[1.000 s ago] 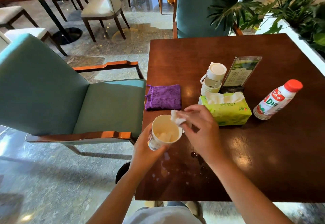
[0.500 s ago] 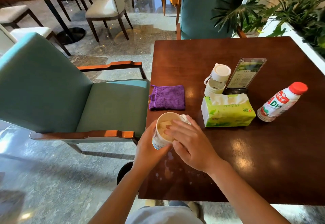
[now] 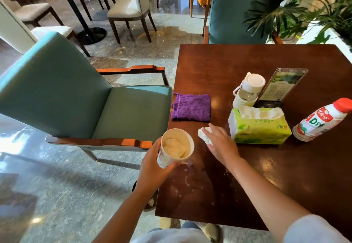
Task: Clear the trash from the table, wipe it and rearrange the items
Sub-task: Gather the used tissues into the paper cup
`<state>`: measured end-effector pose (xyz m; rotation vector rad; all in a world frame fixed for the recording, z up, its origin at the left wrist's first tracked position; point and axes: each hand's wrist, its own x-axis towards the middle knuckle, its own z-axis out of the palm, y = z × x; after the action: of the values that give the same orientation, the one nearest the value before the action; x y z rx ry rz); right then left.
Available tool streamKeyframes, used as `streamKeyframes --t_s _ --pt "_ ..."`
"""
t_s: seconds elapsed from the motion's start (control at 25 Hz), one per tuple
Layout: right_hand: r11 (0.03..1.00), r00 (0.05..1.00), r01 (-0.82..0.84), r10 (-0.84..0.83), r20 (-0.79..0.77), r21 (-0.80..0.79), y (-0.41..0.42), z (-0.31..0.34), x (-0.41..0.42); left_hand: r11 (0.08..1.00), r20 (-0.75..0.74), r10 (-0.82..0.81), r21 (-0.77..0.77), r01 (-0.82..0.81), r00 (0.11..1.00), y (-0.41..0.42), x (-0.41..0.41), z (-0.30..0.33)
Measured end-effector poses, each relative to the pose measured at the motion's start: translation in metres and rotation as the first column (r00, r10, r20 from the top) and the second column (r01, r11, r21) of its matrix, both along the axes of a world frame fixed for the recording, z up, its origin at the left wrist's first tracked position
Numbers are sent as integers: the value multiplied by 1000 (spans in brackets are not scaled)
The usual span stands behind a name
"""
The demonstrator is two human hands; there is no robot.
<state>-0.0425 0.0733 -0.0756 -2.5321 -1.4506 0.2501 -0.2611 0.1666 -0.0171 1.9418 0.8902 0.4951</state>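
Note:
My left hand (image 3: pixel 151 168) grips a white paper cup (image 3: pixel 178 147) at the left edge of the dark wooden table (image 3: pixel 228 61); crumpled tissue lies inside the cup. My right hand (image 3: pixel 222 146) rests palm down over a crumpled white tissue (image 3: pixel 204 135) on the table, between the cup and a green tissue pack (image 3: pixel 261 129). A folded purple cloth (image 3: pixel 191 107) lies near the left edge beyond the cup. Drops of spilled liquid (image 3: pixel 190 182) dot the table in front of me.
A white-lidded clear bottle (image 3: pixel 248 91) and a menu stand (image 3: pixel 283 84) stand behind the tissue pack. A red-capped milk bottle (image 3: pixel 322 120) stands to its right. A teal armchair (image 3: pixel 76 99) is left of the table, and plants (image 3: pixel 304 4) are at the far right.
My right hand pushed a tissue into the cup, then moved right onto another crumpled tissue on the table. The cup shifted slightly left, toward the table edge.

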Motion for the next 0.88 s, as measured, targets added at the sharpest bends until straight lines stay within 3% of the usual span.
streamKeyframes --t_s 0.16,0.32,0.4,0.52,0.6,0.72,0.88 --pt "997 996 -29 22 -89 -68 4 -26 7 1000 -16 26 0 -26 1000 6 -6 6" --pt "999 997 33 -32 -71 19 -3 -36 9 999 -20 33 -5 -33 999 7 -8 5" --pt "988 981 130 -116 -154 83 -5 -34 9 1000 -19 20 1 -20 1000 6 -6 6" --pt "878 851 433 -324 -414 202 -2 -9 6 1000 2 2 7 -2 1000 5 -1 7" --pt "766 823 506 -289 -489 397 -5 28 -2 1000 30 -5 -3 5 1000 4 3 8" --pt "683 937 293 -65 -344 669 -13 91 -39 1000 109 -26 -9 27 994 0 13 9" --pt "827 986 -41 123 -109 560 -16 107 -74 996 188 -94 22 91 978 -8 31 12"
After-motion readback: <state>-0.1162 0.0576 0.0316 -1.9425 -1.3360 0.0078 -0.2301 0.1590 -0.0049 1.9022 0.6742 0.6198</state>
